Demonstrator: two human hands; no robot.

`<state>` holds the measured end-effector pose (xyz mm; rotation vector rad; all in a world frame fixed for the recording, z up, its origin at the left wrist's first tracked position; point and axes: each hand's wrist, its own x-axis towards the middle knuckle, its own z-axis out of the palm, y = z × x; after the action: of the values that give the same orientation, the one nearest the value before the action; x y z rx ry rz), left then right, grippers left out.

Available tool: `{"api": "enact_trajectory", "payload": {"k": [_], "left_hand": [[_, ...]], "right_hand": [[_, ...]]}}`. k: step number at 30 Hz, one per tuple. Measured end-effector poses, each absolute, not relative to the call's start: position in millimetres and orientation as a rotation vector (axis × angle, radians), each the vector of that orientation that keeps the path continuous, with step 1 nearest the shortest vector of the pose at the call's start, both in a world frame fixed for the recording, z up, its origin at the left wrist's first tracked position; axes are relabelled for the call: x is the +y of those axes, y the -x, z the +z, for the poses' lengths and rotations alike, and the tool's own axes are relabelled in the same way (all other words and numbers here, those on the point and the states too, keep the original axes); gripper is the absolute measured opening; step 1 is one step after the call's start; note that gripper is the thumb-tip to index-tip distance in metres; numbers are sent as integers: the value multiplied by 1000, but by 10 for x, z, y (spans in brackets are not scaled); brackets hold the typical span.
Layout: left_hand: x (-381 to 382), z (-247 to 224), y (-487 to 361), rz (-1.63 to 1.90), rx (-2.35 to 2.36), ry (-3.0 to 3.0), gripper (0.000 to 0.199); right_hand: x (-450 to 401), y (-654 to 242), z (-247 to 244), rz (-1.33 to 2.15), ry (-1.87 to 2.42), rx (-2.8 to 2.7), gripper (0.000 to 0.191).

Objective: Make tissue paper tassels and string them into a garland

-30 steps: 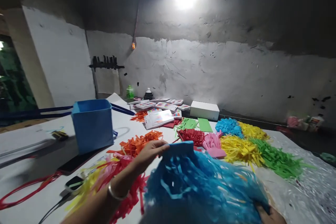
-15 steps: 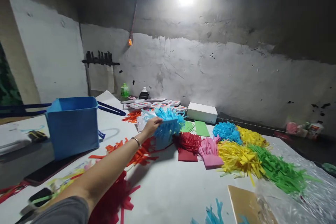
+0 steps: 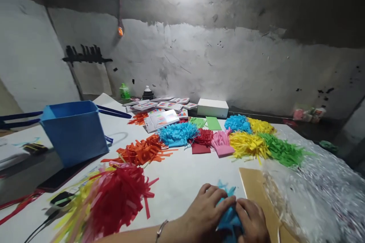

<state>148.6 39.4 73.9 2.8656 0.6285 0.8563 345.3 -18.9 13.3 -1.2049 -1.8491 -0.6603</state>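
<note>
Near the front edge, my left hand (image 3: 209, 209) is closed over a bundle of light blue fringed paper (image 3: 228, 222), a silver bangle (image 3: 162, 231) on its wrist. Beside it my right hand (image 3: 253, 220) grips the same bundle from the right, thumbs and fingers close together. Both palms are hidden. Farther back lies another blue fringed piece (image 3: 179, 134), next to a dark red fringed piece (image 3: 201, 140) and a pink one (image 3: 221, 142).
At left stand a blue box with straps (image 3: 75, 133) and a red fringe heap (image 3: 116, 201). Orange fringe (image 3: 142, 150), yellow fringe (image 3: 248, 145) and green fringe (image 3: 281, 148) lie around. A brown board (image 3: 253, 186), clear plastic (image 3: 302, 201) and a white box (image 3: 212, 108) also occupy the table.
My left hand has released the blue fringed piece at the back and drawn toward me onto the nearer blue bundle. My right hand has come into view there.
</note>
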Motion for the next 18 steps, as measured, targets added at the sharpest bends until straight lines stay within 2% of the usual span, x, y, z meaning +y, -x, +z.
{"api": "enact_trajectory", "payload": {"k": [2, 3, 6, 9, 13, 14, 17, 18], "left_hand": [[189, 669, -1537, 1055, 708, -2899, 31], [109, 634, -1526, 1141, 734, -2897, 25], [-130, 559, -1398, 1252, 695, -2881, 21], [-355, 579, -1226, 1169, 554, -2738, 12], [-365, 758, -1093, 1043, 696, -2219, 46], [-313, 813, -1089, 1003, 758, -2071, 48], [-153, 940, -1125, 734, 774, -1665, 38], [-127, 961, -1146, 631, 736, -1564, 43]], "right_hand": [[-291, -3287, 175, -723, 1200, -1819, 34], [-359, -3212, 183, -719, 1238, -1793, 35], [-577, -3050, 164, -615, 1340, -1756, 38], [-758, -3011, 144, -558, 1370, -1737, 38], [-930, -3053, 193, -554, 1263, -1709, 46], [-968, -3059, 212, -545, 1218, -1718, 48], [-1071, -3062, 251, -536, 1148, -1728, 51], [-1102, -3065, 254, -541, 1152, -1718, 51]]}}
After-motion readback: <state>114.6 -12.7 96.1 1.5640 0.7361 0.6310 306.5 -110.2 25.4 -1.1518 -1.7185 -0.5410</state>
